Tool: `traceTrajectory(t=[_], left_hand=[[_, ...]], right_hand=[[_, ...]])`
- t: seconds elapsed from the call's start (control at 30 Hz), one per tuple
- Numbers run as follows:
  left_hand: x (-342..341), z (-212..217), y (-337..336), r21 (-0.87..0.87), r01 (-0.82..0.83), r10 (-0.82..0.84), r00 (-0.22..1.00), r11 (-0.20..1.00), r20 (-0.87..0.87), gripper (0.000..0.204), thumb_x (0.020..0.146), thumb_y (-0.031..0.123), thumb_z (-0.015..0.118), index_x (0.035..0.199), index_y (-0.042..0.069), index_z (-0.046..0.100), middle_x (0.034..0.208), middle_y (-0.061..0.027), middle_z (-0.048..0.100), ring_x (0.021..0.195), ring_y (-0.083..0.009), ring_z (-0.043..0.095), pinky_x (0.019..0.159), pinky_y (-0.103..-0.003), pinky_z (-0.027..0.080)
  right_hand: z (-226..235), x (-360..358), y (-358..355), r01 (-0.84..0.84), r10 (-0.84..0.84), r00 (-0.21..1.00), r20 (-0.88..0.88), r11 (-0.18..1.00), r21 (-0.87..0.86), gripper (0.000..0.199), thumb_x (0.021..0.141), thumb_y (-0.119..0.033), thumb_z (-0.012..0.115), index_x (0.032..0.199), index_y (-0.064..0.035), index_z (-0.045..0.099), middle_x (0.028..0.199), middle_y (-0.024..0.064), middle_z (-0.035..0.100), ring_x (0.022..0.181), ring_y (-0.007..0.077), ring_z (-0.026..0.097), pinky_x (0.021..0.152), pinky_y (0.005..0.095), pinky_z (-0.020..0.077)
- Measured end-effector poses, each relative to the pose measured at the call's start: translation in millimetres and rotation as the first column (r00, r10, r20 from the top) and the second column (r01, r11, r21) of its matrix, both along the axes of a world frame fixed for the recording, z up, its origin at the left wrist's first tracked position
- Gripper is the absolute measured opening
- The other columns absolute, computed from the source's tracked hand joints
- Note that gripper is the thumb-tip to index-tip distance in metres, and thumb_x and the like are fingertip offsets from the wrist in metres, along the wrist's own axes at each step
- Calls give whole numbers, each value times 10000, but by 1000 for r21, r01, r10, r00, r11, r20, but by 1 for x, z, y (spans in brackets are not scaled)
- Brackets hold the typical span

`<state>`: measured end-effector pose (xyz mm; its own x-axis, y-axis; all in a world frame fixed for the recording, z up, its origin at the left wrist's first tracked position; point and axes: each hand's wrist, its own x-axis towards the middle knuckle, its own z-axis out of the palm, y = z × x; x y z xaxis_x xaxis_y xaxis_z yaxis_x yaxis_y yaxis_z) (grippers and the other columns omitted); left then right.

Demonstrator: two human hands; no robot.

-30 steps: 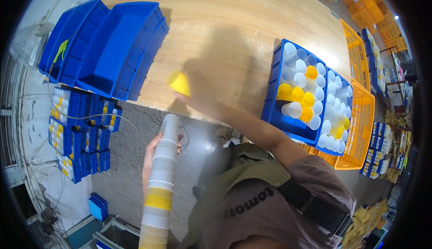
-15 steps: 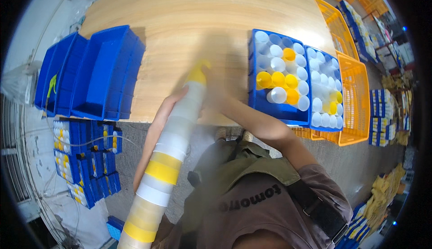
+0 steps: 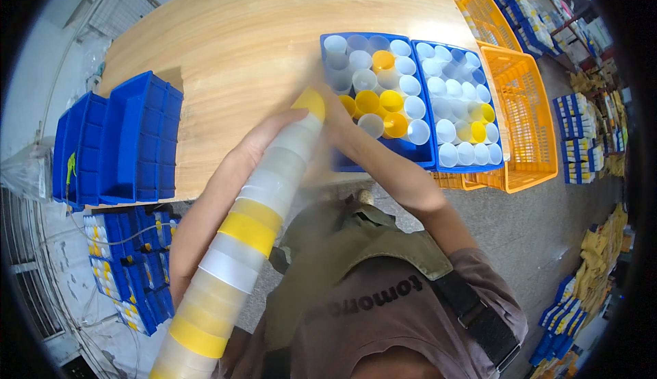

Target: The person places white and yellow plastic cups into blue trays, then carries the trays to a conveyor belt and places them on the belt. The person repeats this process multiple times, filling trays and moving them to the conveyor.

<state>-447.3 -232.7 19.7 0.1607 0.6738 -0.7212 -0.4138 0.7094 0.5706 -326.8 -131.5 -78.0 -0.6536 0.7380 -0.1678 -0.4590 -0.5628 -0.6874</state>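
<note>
A long nested stack of plastic cups (image 3: 253,225), in translucent white and yellow bands, slants up from the lower left across my body. My left hand (image 3: 263,136) is wrapped round the stack near its far end, thumb on top by the yellow end cup (image 3: 311,103). Close beside that cup is my right hand (image 3: 333,110), smeared and partly hidden, so its fingers do not show clearly. Just right of it stands a blue bin (image 3: 419,154) with rows of upright white and yellow cups and a bare strip along its near side.
Another cup-filled blue bin (image 3: 501,162) adjoins it. Orange crates (image 3: 527,119) line the right table edge. Nested blue bins (image 3: 140,139) lie at the left of the wooden table (image 3: 239,43). More loaded bins (image 3: 140,262) are stacked below on the left.
The view has shifted, so the cup-filled bins appear further left and nearer my hands. The stack leans further left, still in my left hand; my right hand stays near its yellow end.
</note>
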Motion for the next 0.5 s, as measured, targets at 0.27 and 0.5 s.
traceTrajectory(t=[0.27, 0.5], left_hand=[[37, 8, 5, -38, 42, -44, 996, 998, -80, 538, 951, 405, 553, 1235, -51, 524, 928, -176, 670, 764, -210, 679, 663, -317, 567], [29, 45, -39, 65, -337, 339, 940, 939, -28, 624, 957, 519, 481, 1218, -45, 520, 870, -214, 668, 653, -251, 684, 551, -335, 585]], right_hand=[[-54, 26, 60, -122, 131, 991, 3, 929, -349, 463, 884, -307, 681, 1191, -22, 486, 992, 117, 611, 911, 291, 628, 775, 432, 543], [-22, 136, 67, -243, 235, 966, -109, 968, -60, 418, 964, -388, 554, 1234, -72, 513, 1122, 83, 618, 1036, 232, 618, 927, 419, 503]])
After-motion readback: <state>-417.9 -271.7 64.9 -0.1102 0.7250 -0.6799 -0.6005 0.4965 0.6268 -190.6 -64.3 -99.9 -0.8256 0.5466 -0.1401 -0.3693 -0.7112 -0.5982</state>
